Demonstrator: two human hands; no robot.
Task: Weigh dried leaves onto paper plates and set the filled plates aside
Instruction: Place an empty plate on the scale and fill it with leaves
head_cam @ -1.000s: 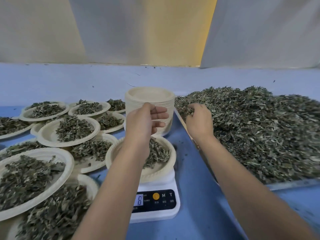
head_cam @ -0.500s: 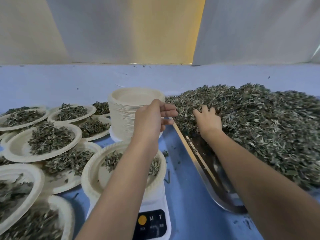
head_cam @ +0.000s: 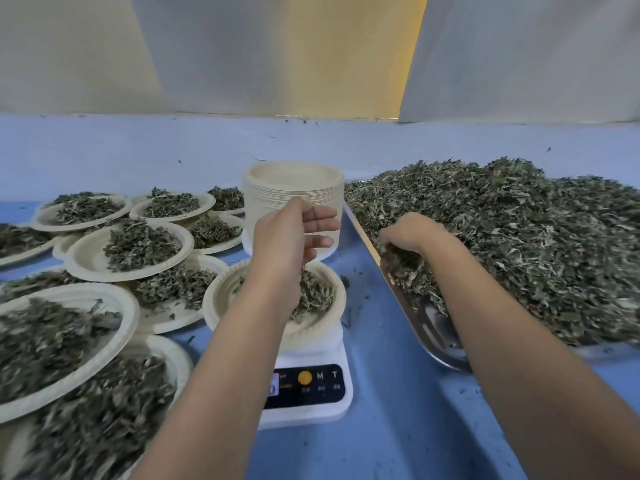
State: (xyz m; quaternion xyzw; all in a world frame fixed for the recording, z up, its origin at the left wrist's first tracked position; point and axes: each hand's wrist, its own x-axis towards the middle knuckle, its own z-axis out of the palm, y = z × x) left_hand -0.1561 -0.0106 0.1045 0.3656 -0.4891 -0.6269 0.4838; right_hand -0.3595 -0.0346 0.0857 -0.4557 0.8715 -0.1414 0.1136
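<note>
Plate on the scale (head_cam: 221,301) carries a modest heap of dried leaves (head_cam: 313,294), sitting toward its right side; scale (head_cam: 306,407) is at front centre, its readout blocked by the left forearm, so I can't read the weight.
Left hand (head_cam: 287,237) hovers just above that plate, fingers loose and stretched out sideways, nothing gripped that I can see; right hand (head_cam: 412,233) is knuckles-up in the leaf pile (head_cam: 519,244), fingers curled down into it around a clump; fingertips are buried, so that's my read, not certain.
Step, as I judge it: topping up to target weight, mid-portion, not ready to set aside.
Next move needs: lift the clump, bring it over the plate, drop small amounts, clear the forearm off the display.
Outward: steel tray (head_cam: 433,336) under the pile; stack of empty plates (head_cam: 294,190) behind; filled plates (head_cam: 86,252) overlapping at left; blue table (head_cam: 398,427) flecked with crumbs.
</note>
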